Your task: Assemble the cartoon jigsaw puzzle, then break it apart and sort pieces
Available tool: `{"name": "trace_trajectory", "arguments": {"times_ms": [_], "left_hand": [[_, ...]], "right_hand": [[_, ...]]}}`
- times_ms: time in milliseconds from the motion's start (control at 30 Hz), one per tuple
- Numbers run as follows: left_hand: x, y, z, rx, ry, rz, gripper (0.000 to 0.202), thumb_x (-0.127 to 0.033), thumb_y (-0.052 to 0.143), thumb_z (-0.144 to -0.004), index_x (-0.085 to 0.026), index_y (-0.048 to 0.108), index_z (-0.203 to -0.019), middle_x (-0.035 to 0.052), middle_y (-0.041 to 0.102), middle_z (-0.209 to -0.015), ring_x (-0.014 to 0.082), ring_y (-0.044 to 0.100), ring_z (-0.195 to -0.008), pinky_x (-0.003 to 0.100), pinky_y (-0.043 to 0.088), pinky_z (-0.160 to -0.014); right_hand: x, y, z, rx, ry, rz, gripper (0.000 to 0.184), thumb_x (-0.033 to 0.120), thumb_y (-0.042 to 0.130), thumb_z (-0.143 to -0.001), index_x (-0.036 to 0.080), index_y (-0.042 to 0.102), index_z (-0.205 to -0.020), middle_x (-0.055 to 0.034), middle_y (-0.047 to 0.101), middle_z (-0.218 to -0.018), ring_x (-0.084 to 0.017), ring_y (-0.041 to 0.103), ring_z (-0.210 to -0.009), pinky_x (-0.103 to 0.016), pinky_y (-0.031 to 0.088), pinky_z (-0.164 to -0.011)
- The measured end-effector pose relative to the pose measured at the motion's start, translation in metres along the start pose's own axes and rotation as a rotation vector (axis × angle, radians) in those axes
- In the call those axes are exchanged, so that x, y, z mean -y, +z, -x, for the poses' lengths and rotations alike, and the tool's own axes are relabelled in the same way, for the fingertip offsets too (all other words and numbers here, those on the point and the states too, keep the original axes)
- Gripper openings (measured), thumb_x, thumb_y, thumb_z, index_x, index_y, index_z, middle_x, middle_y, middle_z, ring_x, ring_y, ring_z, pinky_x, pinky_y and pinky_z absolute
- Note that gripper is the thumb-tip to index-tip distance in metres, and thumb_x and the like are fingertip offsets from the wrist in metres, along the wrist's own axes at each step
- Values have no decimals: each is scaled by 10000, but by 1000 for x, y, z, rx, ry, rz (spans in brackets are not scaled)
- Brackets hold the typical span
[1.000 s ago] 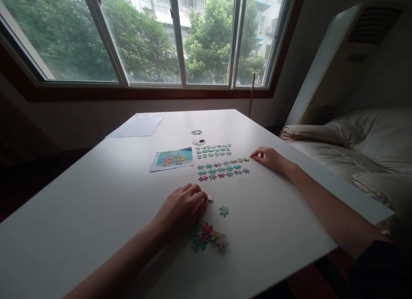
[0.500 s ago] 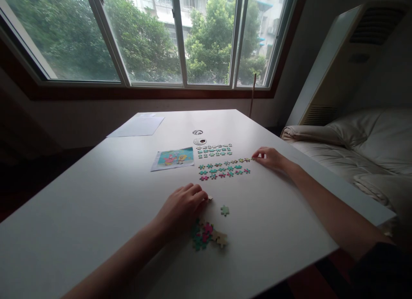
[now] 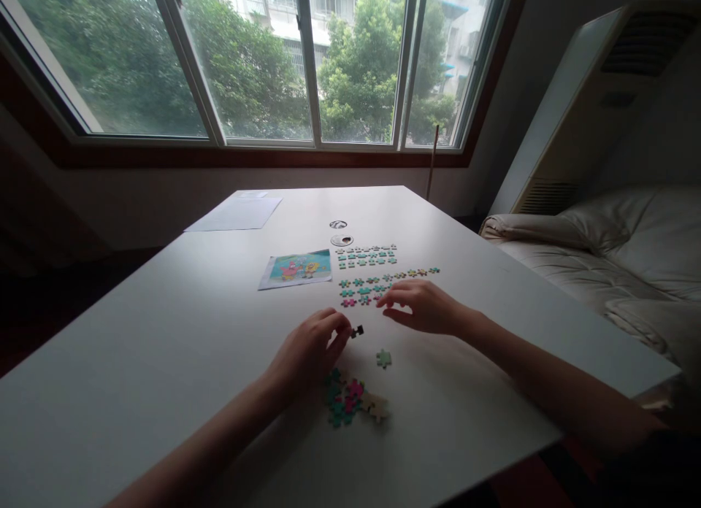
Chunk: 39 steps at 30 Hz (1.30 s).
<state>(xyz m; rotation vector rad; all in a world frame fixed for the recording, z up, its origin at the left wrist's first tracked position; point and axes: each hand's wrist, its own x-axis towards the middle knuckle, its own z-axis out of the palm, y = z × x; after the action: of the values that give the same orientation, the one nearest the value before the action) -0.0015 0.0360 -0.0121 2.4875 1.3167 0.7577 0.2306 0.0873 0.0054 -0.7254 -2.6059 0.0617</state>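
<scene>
My left hand (image 3: 309,351) rests on the white table (image 3: 164,333) and pinches a small dark puzzle piece (image 3: 357,331) at its fingertips. My right hand (image 3: 421,306) hovers close to it, fingers loosely curled and apart, with nothing in them. It covers part of the lower rows of sorted puzzle pieces (image 3: 377,280). A loose pile of pink, teal and cream pieces (image 3: 350,402) lies just under my left hand. A single green piece (image 3: 383,358) lies alone between pile and hands.
A picture card (image 3: 296,268) lies left of the sorted rows. More rows of pieces (image 3: 366,256) and a round lid (image 3: 340,240) sit beyond. A paper sheet (image 3: 235,212) lies far left. A sofa (image 3: 602,245) stands right of the table edge.
My right hand has drawn back from the far right end of the rows toward my left hand. My left hand has lifted a small dark piece at its fingertips.
</scene>
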Motion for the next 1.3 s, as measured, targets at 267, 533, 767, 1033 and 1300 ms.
{"name": "trace_trajectory", "arguments": {"times_ms": [267, 533, 767, 1033, 1300], "left_hand": [[-6, 0, -3, 10, -16, 116, 183, -235, 425, -850, -165, 544, -731, -11, 538, -658, 103, 493, -559, 207, 402, -533], [-12, 1, 2, 19, 104, -57, 164, -198, 396, -868, -167, 532, -782, 33, 552, -786, 144, 518, -684, 267, 419, -621], [-8, 0, 0, -9, 17, 141, 84, -220, 495, -816, -167, 557, -798, 17, 554, -788, 115, 502, -638, 243, 417, -595], [-12, -2, -3, -28, -56, 332, 114, -226, 508, -800, -149, 572, -745, -2, 544, -698, 94, 483, -597, 202, 389, -545], [-7, 1, -4, -27, -163, 430, 158, -275, 501, -796, -143, 576, -751, -7, 532, -658, 103, 461, -586, 203, 363, -520]], "right_hand": [[32, 7, -4, -22, 33, -131, 194, 335, 521, -817, 202, 603, -931, -14, 631, -803, -100, 557, -677, -225, 415, -642], [31, 13, -5, 41, 127, -321, 134, 281, 555, -783, 165, 616, -752, 7, 591, -645, -77, 512, -580, -194, 394, -572], [32, 12, -6, 12, 265, -519, 165, 304, 558, -778, 151, 617, -761, 3, 583, -653, -71, 473, -566, -187, 379, -530], [37, 12, -8, 89, 289, -606, 129, 259, 595, -730, 131, 603, -719, 16, 539, -597, -66, 474, -546, -177, 376, -512], [38, 14, -5, -44, 213, -334, 241, 334, 589, -752, 180, 581, -938, 5, 588, -710, -77, 509, -580, -196, 392, -557]]}}
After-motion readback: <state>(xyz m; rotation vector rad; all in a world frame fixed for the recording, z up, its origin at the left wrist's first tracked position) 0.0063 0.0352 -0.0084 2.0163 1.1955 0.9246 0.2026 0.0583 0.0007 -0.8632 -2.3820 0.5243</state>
